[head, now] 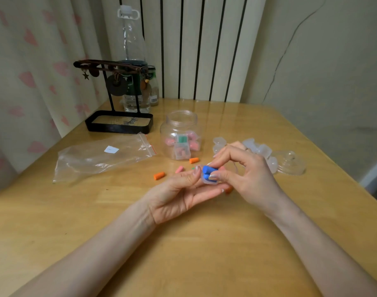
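Observation:
Over the middle of the wooden table, my left hand lies palm up and holds a small clear plastic case between thumb and fingers. Two blue foam earplugs sit in that case. My right hand pinches the blue earplugs with thumb and forefinger, pressing them into the case. Loose orange earplugs and a pink earplug lie on the table just beyond my hands. An open clear jar behind them holds filled small cases and pink earplugs.
A clear zip bag lies at the left. Several empty clear cases and the jar's lid sit at the right. A black jewellery stand and a tall bottle stand at the back left, by a curtain.

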Tool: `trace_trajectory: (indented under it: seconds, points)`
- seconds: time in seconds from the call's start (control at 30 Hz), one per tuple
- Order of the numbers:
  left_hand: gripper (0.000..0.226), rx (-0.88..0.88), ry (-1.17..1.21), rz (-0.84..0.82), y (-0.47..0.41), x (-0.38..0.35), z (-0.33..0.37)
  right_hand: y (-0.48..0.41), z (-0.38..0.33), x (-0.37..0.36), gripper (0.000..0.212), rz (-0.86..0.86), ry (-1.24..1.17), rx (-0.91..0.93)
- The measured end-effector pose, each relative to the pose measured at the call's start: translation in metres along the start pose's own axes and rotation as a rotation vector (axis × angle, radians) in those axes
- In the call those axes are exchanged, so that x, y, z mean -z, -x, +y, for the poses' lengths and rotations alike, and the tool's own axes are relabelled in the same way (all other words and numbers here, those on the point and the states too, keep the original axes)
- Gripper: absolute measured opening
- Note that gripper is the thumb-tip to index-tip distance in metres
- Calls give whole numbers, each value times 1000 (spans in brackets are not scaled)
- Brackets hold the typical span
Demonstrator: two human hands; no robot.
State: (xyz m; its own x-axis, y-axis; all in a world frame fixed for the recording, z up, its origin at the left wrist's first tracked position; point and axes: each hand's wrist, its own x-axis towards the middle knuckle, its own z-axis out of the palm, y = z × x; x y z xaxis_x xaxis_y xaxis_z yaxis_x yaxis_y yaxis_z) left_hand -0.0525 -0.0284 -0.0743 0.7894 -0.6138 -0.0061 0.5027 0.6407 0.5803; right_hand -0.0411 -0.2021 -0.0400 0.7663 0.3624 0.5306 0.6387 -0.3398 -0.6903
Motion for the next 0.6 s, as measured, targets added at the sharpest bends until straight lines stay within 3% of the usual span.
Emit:
trace_trajectory:
  seconds: [0.1,0.2,0.37,0.43,0.5,0.6]
  points:
    - [80,-41,17,44,-1,0,1,0,1,-7,5,83,229,164]
    - [74,-68,5,75,-2,1,3,1,4,-9,20,130,477,271]
    - [53,-99,3,85,-2,2,4,4,6,-11,38,-6,772,309]
    - [62,-105,-6,117,-3,3,4,4,4,-10,45,-21,731,278]
    - [74,-117,10,196,-4,4,6,2,3,-2,43,84,569,245]
    - [60,-160,-36,273,-4,7,8,-5,21,25,30,316,450,62]
